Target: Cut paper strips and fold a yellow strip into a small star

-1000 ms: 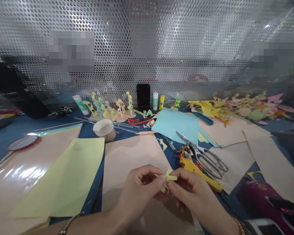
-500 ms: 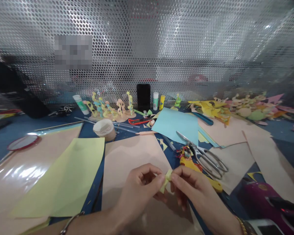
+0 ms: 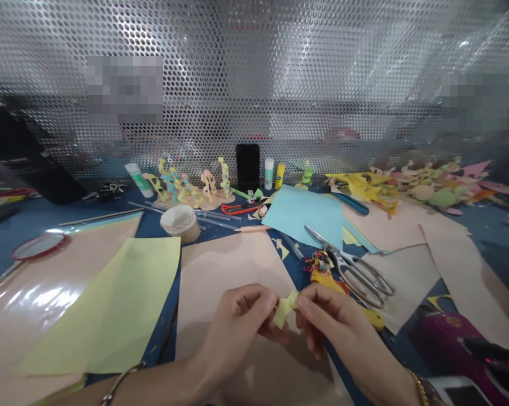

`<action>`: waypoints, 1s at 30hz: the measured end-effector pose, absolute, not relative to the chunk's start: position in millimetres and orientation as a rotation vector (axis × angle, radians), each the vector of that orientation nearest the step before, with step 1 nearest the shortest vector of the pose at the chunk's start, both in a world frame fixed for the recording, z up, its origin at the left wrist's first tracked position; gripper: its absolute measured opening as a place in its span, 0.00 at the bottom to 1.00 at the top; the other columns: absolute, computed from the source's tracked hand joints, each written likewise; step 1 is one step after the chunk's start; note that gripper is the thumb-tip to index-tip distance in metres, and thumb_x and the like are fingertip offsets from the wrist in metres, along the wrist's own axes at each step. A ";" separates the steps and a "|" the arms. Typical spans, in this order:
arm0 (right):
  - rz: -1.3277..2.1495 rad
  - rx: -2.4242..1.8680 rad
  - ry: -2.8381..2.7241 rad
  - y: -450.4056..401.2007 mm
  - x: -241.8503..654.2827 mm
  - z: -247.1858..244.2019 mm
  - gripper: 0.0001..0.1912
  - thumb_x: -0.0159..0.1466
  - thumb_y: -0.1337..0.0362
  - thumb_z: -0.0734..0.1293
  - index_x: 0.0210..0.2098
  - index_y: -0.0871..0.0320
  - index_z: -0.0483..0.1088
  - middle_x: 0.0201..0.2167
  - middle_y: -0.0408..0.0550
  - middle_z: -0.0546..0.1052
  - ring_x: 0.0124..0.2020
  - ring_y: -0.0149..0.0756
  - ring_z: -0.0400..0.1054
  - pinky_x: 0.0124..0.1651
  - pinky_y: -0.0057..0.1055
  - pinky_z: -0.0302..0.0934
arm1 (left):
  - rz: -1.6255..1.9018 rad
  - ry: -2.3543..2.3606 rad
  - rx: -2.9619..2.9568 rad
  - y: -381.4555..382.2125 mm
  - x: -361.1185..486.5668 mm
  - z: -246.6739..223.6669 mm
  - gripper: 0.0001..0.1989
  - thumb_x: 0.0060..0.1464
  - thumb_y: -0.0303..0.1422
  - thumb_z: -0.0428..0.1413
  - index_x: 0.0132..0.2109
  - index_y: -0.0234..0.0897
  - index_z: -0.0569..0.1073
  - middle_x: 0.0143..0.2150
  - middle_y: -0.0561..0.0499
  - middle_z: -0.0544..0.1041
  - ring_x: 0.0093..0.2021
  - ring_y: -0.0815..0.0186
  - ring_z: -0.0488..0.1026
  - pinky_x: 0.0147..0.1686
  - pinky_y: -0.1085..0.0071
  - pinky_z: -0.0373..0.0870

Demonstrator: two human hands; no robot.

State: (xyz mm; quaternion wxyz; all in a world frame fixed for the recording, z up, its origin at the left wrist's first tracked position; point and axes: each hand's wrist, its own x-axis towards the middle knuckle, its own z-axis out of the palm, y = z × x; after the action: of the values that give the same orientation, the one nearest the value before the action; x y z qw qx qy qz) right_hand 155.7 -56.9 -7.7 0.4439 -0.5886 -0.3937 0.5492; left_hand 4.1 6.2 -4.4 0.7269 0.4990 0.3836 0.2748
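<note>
A small folded piece of pale yellow paper (image 3: 285, 310) is pinched between my two hands, above a large pinkish-beige sheet (image 3: 229, 270). My left hand (image 3: 248, 318) grips its left side between thumb and fingers. At its upper right edge, the thumb and forefinger of my right hand (image 3: 328, 316) are closed on it. Beyond my right hand lie metal scissors (image 3: 350, 265) and a yellow-handled tool (image 3: 322, 276), partly hidden by that hand. A larger yellow sheet (image 3: 114, 299) lies left of the beige one.
Paper figures (image 3: 191, 189), a roll of tape (image 3: 180, 223), a dark phone (image 3: 248, 167), glue sticks (image 3: 268, 173) and a red cutter (image 3: 241, 209) stand or lie along the back. Blue paper (image 3: 307, 214) is right of centre; a purple device (image 3: 453, 349) sits front right.
My left fingers have shifted slightly left on the yellow paper, and more of its face now shows. My right hand has barely moved and still pinches it.
</note>
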 end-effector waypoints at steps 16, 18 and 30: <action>1.402 -1.428 -0.949 -54.8 155.7 -7.1 0.24 0.55 0.42 0.66 0.26 0.59 0.63 0.18 0.37 0.65 0.14 0.22 0.58 0.17 0.19 0.54 | 0.545 0.946 1.256 3.6 4.1 -10.8 0.13 0.54 0.38 0.55 0.26 0.34 0.72 0.14 0.58 0.69 0.12 0.75 0.66 0.13 0.82 0.60; 1.430 -1.444 -0.965 -55.2 155.0 -8.4 0.25 0.54 0.42 0.67 0.27 0.59 0.63 0.19 0.37 0.65 0.14 0.21 0.58 0.16 0.19 0.54 | 0.553 0.965 1.291 2.8 3.9 -11.5 0.13 0.54 0.38 0.55 0.26 0.34 0.71 0.13 0.59 0.68 0.11 0.77 0.61 0.12 0.83 0.56; 1.407 -1.502 -0.960 -54.5 155.3 -5.1 0.21 0.53 0.46 0.68 0.26 0.59 0.64 0.17 0.36 0.64 0.14 0.21 0.58 0.16 0.19 0.54 | 0.546 0.950 1.296 3.5 1.2 -15.8 0.12 0.53 0.39 0.56 0.29 0.35 0.73 0.13 0.59 0.66 0.13 0.76 0.60 0.12 0.82 0.57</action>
State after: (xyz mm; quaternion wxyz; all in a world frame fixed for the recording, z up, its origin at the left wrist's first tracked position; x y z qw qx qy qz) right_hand 155.3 -54.5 -5.1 0.4218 -0.5995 -0.3835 0.5618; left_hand 1.2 3.5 -15.8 0.6612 0.5730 0.4199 0.2413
